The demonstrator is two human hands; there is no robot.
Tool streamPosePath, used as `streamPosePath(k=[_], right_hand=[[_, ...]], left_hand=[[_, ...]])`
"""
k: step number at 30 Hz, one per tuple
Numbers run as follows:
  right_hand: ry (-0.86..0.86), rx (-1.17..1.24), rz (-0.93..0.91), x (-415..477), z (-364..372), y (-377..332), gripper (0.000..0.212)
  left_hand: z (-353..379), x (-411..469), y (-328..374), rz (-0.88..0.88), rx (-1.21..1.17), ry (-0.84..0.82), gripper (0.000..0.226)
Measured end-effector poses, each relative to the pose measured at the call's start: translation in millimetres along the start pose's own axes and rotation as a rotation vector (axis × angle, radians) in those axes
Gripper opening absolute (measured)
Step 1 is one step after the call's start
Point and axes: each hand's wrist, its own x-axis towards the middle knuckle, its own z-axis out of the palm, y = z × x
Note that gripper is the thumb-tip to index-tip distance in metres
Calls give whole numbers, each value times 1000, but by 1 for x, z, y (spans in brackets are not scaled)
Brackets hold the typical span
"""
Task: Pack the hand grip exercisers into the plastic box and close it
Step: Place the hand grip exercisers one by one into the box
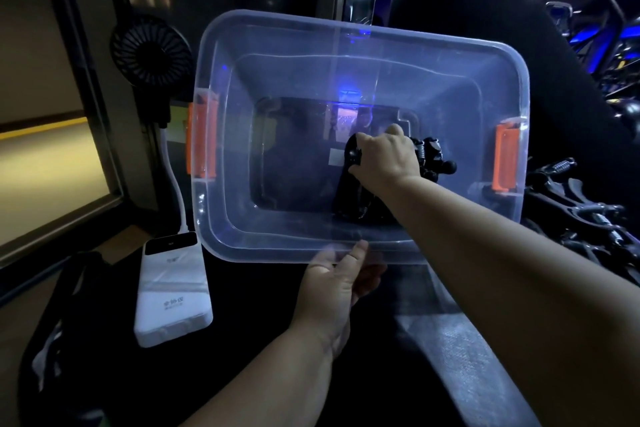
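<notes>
- One clear box (235, 87) takes up the middle of the view. It is open and tipped toward the camera, and no lid is on it.
- Several black grips (588, 218) lie heaped just right of the box, not yet packed.
- White power bank (173, 291) lies at the box's near-left corner, with a cable running up along the box's left side.
- Small fan (150, 52) stands behind the box's left end.
- Right hand (384, 156) reaches deep into the box, right of its middle, fingers curled round a bunch of grips.
- Left hand (336, 281) pinches the box's near rim, thumb above and fingers beneath, steadying it.
- Held grips (433, 156) sit at or near the box floor. I cannot tell if they touch it, nor how many there are.
- Two orange latches (202, 139) hang at the box's ends.
- Judged step: loading, early on. Next, the right hand should let go, lift clear of the rim, and fetch from the heap.
</notes>
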Motion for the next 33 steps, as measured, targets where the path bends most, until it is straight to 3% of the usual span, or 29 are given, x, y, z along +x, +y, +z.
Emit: streamPosePath(k=[9, 16, 19, 26, 33], right_hand=[[79, -114, -73, -1, 16, -3, 34], [-60, -222, -263, -4, 28, -7, 29], [-115, -327, -281, -3, 27, -9, 38], [-141, -376, -270, -2, 25, -9, 39], [-113, -385, -257, 0, 29, -10, 35]], left_hand=[[-1, 1, 1, -24, 0, -6, 23], [-1, 1, -2, -9, -30, -4, 42], [-1, 2, -3, 14, -22, -1, 51], [-2, 2, -4, 34, -1, 13, 34], [-1, 4, -3, 37, -21, 21, 34]])
